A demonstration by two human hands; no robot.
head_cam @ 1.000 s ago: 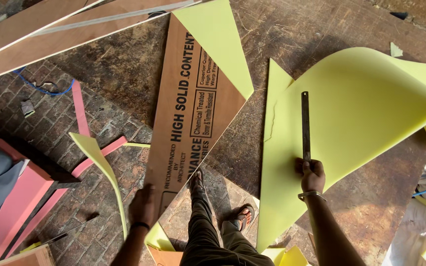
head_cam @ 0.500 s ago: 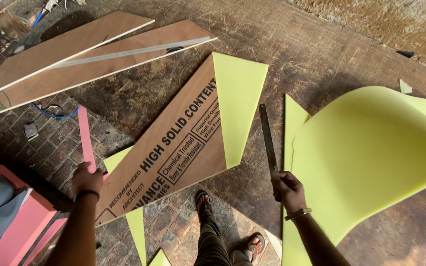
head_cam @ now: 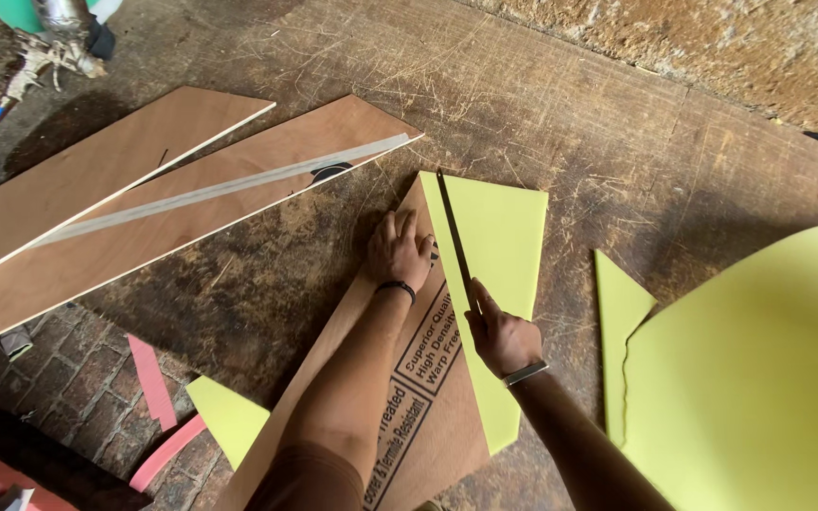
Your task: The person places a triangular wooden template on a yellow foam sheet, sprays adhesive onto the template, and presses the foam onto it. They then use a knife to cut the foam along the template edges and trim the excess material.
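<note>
Centre of frame: left hand [head_cam: 400, 251] lies flat, fingers spread, grip released, palm pressing on the brown board [head_cam: 385, 378] near its upper tip. Right hand [head_cam: 502, 336] sits just right of it, grip clenched on the lower end of a thin dark ruler [head_cam: 454, 238]. The ruler runs up and slightly left from that hand, lying along the line where the board meets the yellow sheet [head_cam: 499, 274]. The yellow sheet is a long pointed piece that seems to lie on the board's right side, wide end toward the top, point toward lower centre. The board runs from frame centre down to the lower left, printed side up.

Upper left: two long wooden panels [head_cam: 125, 180] lie side by side at a slant, with a pale metal strip [head_cam: 229, 186] lying across the nearer one. A small dark object sits by the strip's right part; can't tell what it is.

Right side: a big yellow sheet [head_cam: 759, 378] fills the lower right, with a narrow yellow triangle [head_cam: 622, 303] beside its left edge. Lower left: a yellow offcut [head_cam: 229, 416] and pink strips [head_cam: 153, 383] lie on brick paving. Everything rests on a scratched dark work surface [head_cam: 617, 123].
</note>
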